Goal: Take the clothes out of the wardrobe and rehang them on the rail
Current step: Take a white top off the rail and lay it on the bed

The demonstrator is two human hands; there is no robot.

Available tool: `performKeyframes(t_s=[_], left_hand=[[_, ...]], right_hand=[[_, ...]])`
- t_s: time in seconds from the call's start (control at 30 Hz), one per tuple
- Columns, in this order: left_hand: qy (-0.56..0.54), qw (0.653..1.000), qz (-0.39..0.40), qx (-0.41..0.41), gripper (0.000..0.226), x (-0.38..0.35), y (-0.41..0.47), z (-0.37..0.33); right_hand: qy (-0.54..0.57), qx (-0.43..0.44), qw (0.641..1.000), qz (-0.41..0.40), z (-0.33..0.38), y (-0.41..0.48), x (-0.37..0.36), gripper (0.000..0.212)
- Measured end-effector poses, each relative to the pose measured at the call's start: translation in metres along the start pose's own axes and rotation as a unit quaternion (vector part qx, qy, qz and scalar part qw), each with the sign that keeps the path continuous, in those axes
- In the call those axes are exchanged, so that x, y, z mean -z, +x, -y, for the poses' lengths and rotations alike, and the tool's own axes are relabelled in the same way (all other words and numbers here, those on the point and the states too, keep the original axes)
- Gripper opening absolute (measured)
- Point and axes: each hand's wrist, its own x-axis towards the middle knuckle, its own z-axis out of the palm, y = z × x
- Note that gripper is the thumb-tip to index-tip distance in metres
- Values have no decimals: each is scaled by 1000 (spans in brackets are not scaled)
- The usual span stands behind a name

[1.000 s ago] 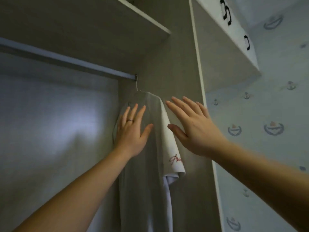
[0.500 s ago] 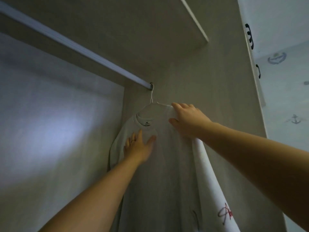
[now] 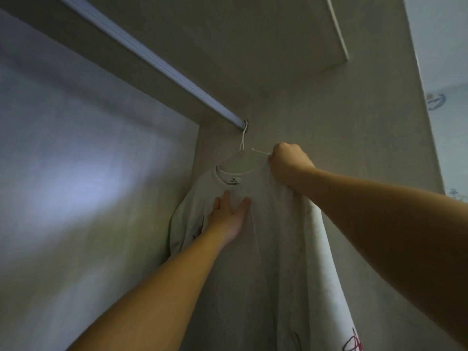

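A white T-shirt [image 3: 266, 249] with red print hangs on a thin white hanger [image 3: 241, 148], hooked at the right end of the wardrobe rail [image 3: 152, 59]. My right hand [image 3: 288, 163] grips the hanger's right shoulder together with the shirt fabric there. Fingers spread, my left hand [image 3: 229, 214] rests flat on the shirt's chest, just below the collar label. The shirt's lower part runs out of view.
The wardrobe's side wall [image 3: 342, 122] stands right behind the shirt, and its back panel [image 3: 88, 198] fills the left. A shelf [image 3: 278, 34] sits above the rail. Wallpaper with anchor motifs [image 3: 440, 102] shows at the far right.
My right hand has closed from a loose hold into a fist round the hanger's shoulder and risen slightly. The left hand stays flat on the chest. The view has tilted up and closer.
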Motion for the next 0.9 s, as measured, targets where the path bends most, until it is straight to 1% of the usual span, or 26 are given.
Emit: performKeyframes(t_s=[0.07,0.17,0.27,0.33,0.4,0.5,0.57,0.63,0.7,0.77,0.9], left_hand=[[3,1000,0,-7,84,5,0,-1],[11,999,-21,-26,83,12,-4,-7],[42,997,-37,-44,82,19,-9,-11],[46,995,-54,-71,85,24,-10,-13],[61,988,-88,-109,82,28,-15,-17],[117,967,-154,-167,76,29,-33,-27],[121,949,-199,-212,74,24,-49,-33],[112,937,-226,-241,75,14,-66,-37],[118,935,-225,-247,78,1,-82,-39],[130,928,-225,-267,75,-16,-100,-44],[109,906,-218,-347,51,-61,-145,-64]], right_hand=[[-1,8,1000,-15,1,-1,2,21],[9,21,999,-46,-1,0,8,20],[27,27,997,-65,-8,-3,16,20],[41,41,996,-74,-17,-11,21,19],[52,58,994,-78,-28,-27,27,21],[60,77,992,-81,-50,-64,41,24],[63,92,990,-88,-65,-92,55,23],[56,104,989,-93,-81,-123,71,22],[45,110,988,-94,-99,-153,88,21],[41,104,990,-86,-119,-184,106,20],[27,74,993,-84,-170,-248,151,17]])
